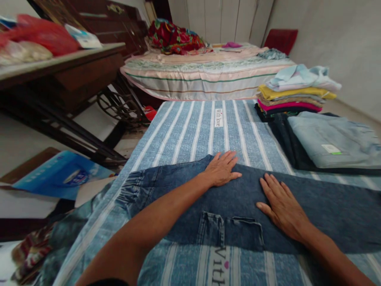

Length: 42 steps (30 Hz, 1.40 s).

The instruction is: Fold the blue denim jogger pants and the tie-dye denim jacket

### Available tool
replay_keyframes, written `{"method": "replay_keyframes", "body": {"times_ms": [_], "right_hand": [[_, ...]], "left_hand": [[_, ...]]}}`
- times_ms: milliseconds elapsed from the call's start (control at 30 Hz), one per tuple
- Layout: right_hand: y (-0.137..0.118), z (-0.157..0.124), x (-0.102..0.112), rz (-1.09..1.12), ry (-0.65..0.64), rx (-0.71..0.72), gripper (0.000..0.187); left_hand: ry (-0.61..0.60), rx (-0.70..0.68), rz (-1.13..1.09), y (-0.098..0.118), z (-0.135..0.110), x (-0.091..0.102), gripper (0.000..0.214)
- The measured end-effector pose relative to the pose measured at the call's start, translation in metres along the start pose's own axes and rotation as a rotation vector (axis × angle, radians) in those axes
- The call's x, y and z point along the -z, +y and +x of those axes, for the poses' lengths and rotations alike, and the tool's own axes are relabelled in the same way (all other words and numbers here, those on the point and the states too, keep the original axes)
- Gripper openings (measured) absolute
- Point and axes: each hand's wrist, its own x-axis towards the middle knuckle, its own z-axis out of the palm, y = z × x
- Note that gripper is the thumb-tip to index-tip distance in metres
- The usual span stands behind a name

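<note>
A pair of dark blue jeans [184, 198] lies flat across the striped bed sheet [190, 123], its gathered elastic waist to the left and the legs running off to the right. A stitched pocket shows near the edge closest to me. My left hand [222, 169] rests palm down on the far edge of the jeans, fingers spread. Further right, my right hand [281, 202] lies flat on the denim, thumb apart from the fingers. Neither hand grips the cloth.
To the right sit folded light blue jeans [336, 139] on dark trousers, with a stack of folded clothes [291, 93] behind. Another bed [190, 71] stands beyond. At left are a sewing-machine table [59, 65] and a blue box [62, 174].
</note>
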Motion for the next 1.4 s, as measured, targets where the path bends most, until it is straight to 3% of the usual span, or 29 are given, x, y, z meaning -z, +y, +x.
{"method": "replay_keyframes", "body": {"times_ms": [200, 367, 567, 667, 767, 1067, 1233, 1400], "right_hand": [[0.003, -0.004, -0.004, -0.035, -0.036, 0.012, 0.066], [0.004, -0.004, -0.002, -0.045, -0.053, 0.013, 0.065], [0.004, -0.004, -0.001, -0.059, -0.042, 0.021, 0.064], [0.005, -0.005, -0.002, -0.061, -0.038, 0.02, 0.064], [0.006, -0.006, -0.003, -0.055, -0.043, 0.018, 0.063], [0.003, -0.005, 0.004, -0.003, -0.005, -0.024, 0.063], [-0.007, -0.03, 0.021, 0.049, 0.011, -0.025, 0.056], [-0.019, -0.053, 0.021, 0.07, -0.045, -0.048, 0.055]], "left_hand": [[-0.039, 0.011, -0.052, -0.004, 0.002, -0.003, 0.076], [0.022, -0.003, -0.062, -0.002, -0.009, 0.003, 0.066], [0.082, 0.146, 0.001, 0.006, -0.072, 0.009, 0.058], [0.119, 0.287, 0.06, 0.005, -0.104, 0.004, 0.057], [0.133, 0.359, 0.088, -0.002, -0.121, -0.005, 0.061], [0.118, 0.354, 0.109, -0.008, -0.122, -0.005, 0.064], [0.13, 0.362, 0.145, -0.011, -0.121, -0.002, 0.059], [0.095, 0.369, 0.16, -0.016, -0.119, 0.003, 0.057]]}}
